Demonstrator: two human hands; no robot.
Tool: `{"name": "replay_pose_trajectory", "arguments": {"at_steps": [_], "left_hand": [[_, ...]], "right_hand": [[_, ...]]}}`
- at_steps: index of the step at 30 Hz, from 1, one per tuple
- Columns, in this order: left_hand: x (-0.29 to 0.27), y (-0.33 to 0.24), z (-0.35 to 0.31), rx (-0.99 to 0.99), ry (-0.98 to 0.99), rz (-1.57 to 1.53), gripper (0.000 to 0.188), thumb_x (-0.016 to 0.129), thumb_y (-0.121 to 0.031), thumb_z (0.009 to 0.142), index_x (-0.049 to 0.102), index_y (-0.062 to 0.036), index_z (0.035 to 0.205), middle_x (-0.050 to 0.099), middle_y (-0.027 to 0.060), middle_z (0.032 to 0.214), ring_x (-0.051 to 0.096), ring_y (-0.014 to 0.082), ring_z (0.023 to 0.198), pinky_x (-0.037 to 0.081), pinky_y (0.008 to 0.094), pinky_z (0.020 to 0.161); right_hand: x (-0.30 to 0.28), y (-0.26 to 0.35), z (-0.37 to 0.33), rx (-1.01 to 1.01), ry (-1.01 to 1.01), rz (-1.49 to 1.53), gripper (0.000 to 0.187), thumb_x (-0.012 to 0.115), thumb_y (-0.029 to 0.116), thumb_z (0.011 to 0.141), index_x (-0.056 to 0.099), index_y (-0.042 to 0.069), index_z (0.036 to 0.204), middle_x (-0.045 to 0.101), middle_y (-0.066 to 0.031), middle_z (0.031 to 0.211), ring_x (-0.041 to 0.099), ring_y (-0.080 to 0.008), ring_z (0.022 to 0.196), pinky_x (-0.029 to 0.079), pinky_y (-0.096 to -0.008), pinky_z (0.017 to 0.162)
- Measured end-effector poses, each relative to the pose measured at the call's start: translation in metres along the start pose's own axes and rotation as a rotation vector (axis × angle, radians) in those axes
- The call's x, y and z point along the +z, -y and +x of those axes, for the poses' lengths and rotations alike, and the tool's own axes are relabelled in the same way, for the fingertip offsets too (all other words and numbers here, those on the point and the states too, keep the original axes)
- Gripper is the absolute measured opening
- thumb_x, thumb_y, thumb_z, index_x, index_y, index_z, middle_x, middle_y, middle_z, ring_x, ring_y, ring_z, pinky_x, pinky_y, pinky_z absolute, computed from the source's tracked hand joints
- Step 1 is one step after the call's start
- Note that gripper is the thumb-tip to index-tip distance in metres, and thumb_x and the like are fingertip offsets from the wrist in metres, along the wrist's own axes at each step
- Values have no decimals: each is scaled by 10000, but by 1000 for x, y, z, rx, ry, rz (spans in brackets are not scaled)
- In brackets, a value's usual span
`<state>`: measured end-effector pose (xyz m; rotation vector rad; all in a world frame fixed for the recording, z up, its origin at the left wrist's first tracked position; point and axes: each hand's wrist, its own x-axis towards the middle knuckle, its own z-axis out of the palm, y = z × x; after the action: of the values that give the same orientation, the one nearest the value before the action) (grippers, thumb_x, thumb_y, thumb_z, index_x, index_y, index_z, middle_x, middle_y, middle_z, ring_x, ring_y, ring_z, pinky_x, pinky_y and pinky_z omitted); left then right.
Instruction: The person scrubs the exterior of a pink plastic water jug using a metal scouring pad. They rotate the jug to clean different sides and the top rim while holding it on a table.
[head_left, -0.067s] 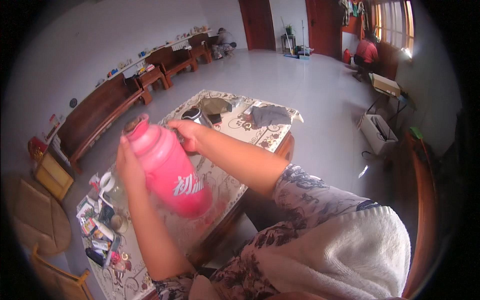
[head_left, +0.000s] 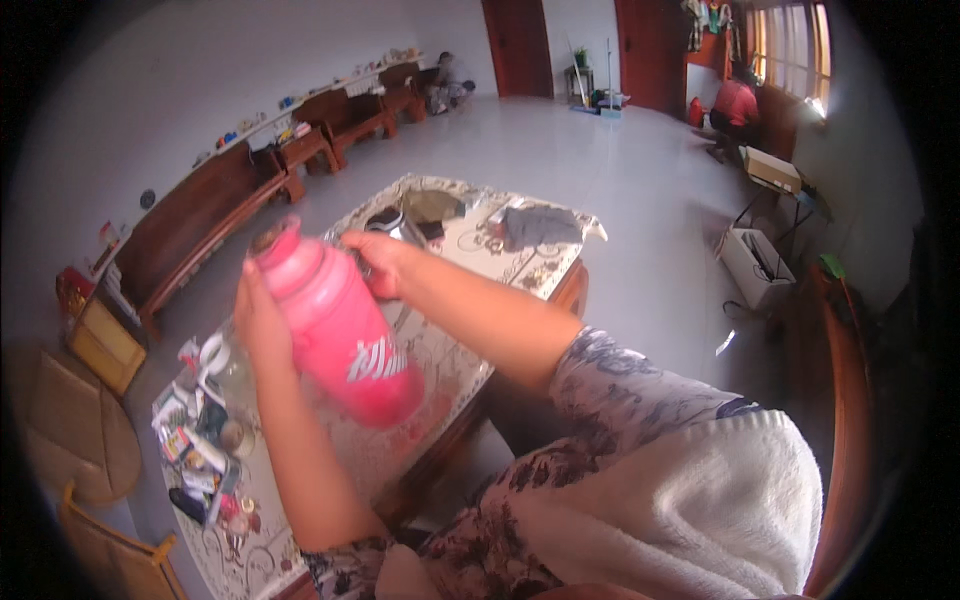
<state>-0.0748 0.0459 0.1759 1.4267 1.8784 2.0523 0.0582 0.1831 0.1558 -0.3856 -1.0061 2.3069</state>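
A pink thermos flask with white lettering is tilted over the table, its spout end up and to the left. My left hand presses flat along its left side near the shoulder. Fingers of my right hand close at the flask's upper right side, where the handle seems to be; they are partly hidden. A dark brown stopper or opening shows at the flask's top. Under the flask lies a patterned tablecloth. A white towel hangs over the front of my patterned clothing.
Beyond my right hand are a metal cup, an olive cloth and a dark grey cloth. Small packets and a glass jug crowd the table's left end. Wooden benches line the wall; two people crouch far off.
The flask and both hands sit very slightly higher in the picture now. My hold on the flask looks the same.
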Motion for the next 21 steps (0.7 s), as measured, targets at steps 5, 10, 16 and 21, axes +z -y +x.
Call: {"name": "replay_pose_trajectory", "arguments": {"at_steps": [5,10,16,21], "left_hand": [[-10,0,-5,42,-69,304,695,268,-588,977,561,-54,1312,547,225,1319,479,406,1249,347,434,1062],[-7,-14,-8,42,-72,338,647,246,-522,988,603,-45,1241,606,237,1218,529,427,1173,392,467,1000],[-2,-12,-4,80,-71,319,640,231,-502,990,610,-41,1220,613,239,1198,537,431,1156,397,470,992],[-1,-8,-5,60,-88,322,630,246,-495,988,599,-36,1238,604,238,1219,530,429,1172,391,464,1004]], "right_hand": [[30,-26,-65,-131,-75,-148,336,506,271,956,572,47,1198,629,-135,1194,616,-254,1091,472,-448,992],[41,-60,-81,-470,-112,-322,838,687,220,771,240,-100,1403,456,-310,1324,592,-367,1099,517,-400,915],[43,-73,-72,-680,-380,-635,1035,739,291,695,158,-89,1462,293,-305,1440,355,-362,1334,332,-367,1090],[40,-58,-82,-549,-184,-332,822,684,168,740,276,11,1437,497,-204,1282,556,-254,1111,477,-346,928]]}}
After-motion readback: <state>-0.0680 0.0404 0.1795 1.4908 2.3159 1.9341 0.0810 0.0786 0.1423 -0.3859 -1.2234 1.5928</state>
